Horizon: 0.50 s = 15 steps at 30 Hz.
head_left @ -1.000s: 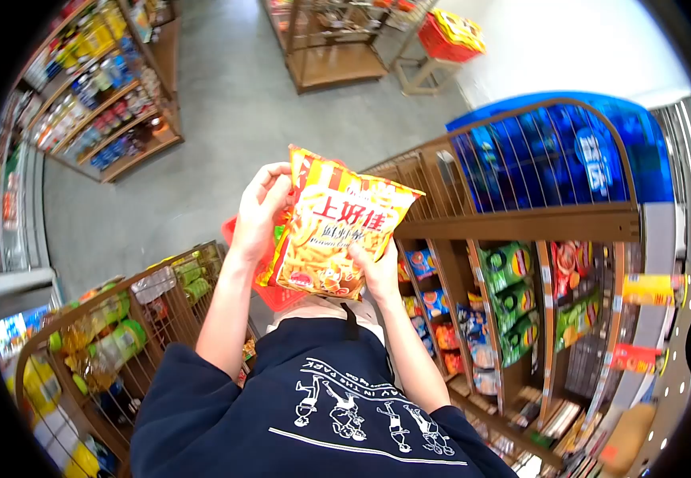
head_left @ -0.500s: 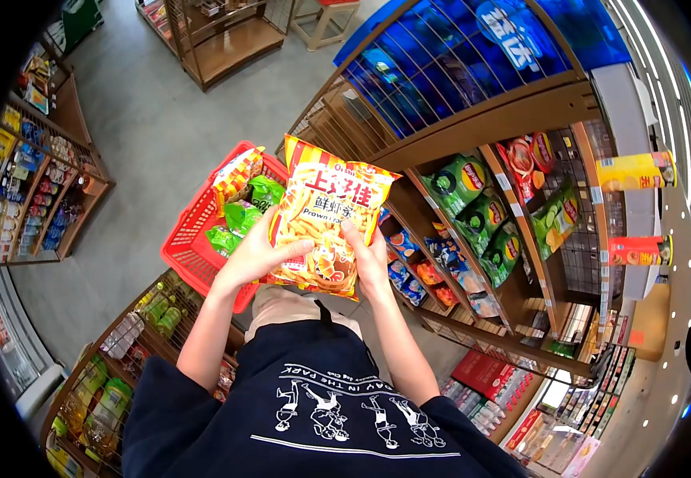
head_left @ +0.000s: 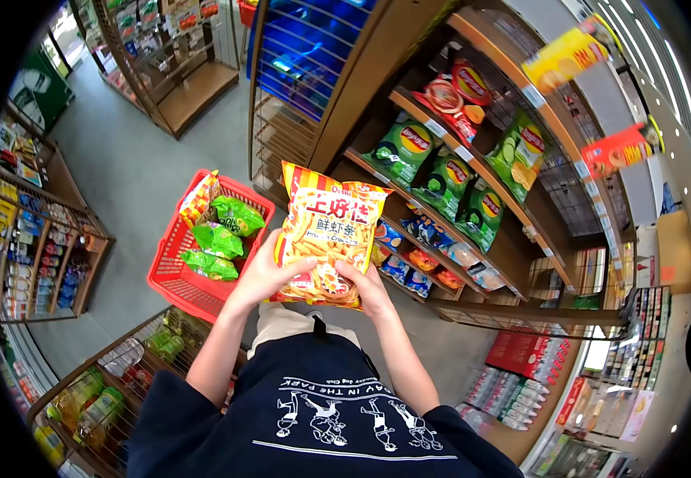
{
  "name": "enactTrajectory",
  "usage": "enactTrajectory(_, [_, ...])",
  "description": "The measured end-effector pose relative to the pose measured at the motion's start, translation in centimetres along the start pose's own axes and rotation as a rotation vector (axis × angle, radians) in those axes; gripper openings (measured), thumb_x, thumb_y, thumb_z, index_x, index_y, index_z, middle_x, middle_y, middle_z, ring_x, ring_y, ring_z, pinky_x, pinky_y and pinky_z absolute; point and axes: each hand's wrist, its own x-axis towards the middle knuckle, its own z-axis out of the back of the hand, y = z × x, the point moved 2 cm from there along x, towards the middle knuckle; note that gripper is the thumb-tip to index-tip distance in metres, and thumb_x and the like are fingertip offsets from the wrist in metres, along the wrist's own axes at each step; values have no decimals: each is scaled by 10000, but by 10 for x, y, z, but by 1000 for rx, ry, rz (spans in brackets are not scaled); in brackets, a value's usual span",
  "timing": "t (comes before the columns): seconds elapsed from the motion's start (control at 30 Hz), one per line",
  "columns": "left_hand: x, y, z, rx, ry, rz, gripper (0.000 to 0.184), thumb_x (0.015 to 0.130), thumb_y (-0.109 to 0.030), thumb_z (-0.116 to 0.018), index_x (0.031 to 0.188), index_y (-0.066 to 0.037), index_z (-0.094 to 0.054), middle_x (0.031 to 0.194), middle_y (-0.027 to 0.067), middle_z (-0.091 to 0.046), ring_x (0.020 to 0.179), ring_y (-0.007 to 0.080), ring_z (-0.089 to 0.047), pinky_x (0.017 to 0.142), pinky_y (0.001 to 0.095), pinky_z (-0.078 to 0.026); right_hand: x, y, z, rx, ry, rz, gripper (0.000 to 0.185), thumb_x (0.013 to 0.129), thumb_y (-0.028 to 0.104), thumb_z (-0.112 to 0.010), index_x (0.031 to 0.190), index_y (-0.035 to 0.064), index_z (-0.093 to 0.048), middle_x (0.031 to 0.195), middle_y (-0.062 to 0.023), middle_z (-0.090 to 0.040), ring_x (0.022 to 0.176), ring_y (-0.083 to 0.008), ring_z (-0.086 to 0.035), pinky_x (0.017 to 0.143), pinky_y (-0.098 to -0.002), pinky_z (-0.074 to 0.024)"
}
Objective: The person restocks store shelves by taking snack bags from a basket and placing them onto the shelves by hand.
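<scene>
Gripping an Oishi prawn cracker bag (head_left: 329,227) by its lower sides, the left hand (head_left: 270,269) and the right hand (head_left: 369,291) are both holding half-curled, each thumb pressing on the printed front while the other fingers are wrapping behind, largely out of sight. The bag is facing the camera, its lettering reading upright, and it is hovering in front of the person's waist, just beyond the dark T-shirt (head_left: 321,426). Near the left hand, a red shopping basket (head_left: 190,291) is reaching partly behind it; what is supporting the basket is not showing clearly. Inside, three green snack packets (head_left: 216,239) are lying together near a yellow-and-red snack bag (head_left: 199,199). To the right, a brown shelving unit (head_left: 365,92) is displaying three dark green Lay's bags (head_left: 445,183) in a row, with red Lay's bags (head_left: 445,95) and a lighter green Lay's bag (head_left: 518,155) standing one shelf over. Farther out, plastic bottles (head_left: 102,410) are clustering at lower left, and grey floor (head_left: 138,199) is stretching beyond the basket.
</scene>
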Motion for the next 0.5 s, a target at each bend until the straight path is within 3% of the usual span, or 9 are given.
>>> enactTrajectory(0.33, [-37,21,-110,164,137,115,688,813,-187,-752,1300,77,-346,1186,142,-573,1068,159,-568,918,302,-472,-85,-18,98,137,12,10,540,846,205,-701,1283,-9,-467,1211,-113,-590,1055,-170,-596,900,-306,-491])
enactTrajectory(0.5, [-58,27,-134,234,183,83,640,779,-149,-770,1283,52,-430,1178,122,-604,1054,140,-578,923,301,-468,-105,-23,128,66,93,30,594,807,155,-741,1293,-6,-440,1222,-109,-581,1084,-178,-573,927,-315,-469])
